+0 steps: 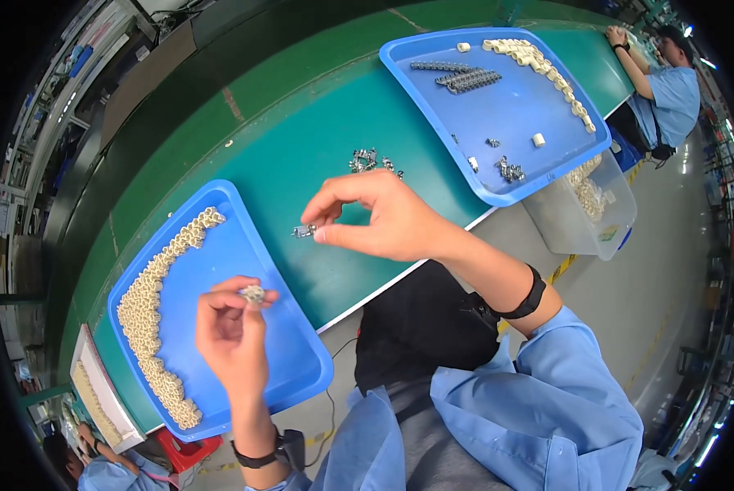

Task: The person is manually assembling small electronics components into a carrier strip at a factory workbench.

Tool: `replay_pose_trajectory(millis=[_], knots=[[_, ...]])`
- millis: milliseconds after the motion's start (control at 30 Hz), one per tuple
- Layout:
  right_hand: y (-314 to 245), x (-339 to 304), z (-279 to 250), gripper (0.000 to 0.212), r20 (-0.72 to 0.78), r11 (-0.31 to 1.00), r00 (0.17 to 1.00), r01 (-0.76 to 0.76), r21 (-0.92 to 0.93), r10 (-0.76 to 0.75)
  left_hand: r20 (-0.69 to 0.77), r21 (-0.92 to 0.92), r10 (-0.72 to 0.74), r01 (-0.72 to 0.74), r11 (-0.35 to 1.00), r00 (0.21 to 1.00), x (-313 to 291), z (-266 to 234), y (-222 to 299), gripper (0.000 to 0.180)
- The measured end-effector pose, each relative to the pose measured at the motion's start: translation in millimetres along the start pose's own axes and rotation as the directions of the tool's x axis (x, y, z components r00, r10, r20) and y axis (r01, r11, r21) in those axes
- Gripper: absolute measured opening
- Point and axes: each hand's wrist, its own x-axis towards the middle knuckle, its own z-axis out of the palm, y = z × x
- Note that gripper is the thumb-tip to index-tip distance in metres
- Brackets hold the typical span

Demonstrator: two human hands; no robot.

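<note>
Over the left blue tray (281,270), my left hand (234,327) pinches a small cream-coloured part (252,294) between thumb and fingers; it is slightly blurred. My right hand (383,217) is held above the green table, its thumb and forefinger closed on a small grey metal part (304,231). Just beyond that hand lies a loose pile of similar metal parts (367,160), partly hidden by it. Many cream ring-like parts (150,307) line the left side of the left tray.
A second blue tray (444,131) at the far right holds cream pieces, grey metal strips (469,80) and loose metal bits. Below it stands a clear plastic bin (580,213). One person (670,90) sits at the upper right, another (105,466) at the lower left near a white tray (97,393).
</note>
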Motion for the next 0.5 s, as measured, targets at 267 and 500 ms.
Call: replay_pose_trajectory(millis=[267,500], knots=[[-16,-7,10,0.013,0.076,0.985,0.983,0.169,-0.029,-0.166,-0.128,-0.287,-0.053,0.014,0.958,0.99,-30,45,0,0.021],[-33,-23,1,0.015,0.122,0.978,0.974,0.201,-0.058,-0.193,-0.032,-0.446,-0.114,0.088,0.891,0.993,-48,57,-4,0.025]])
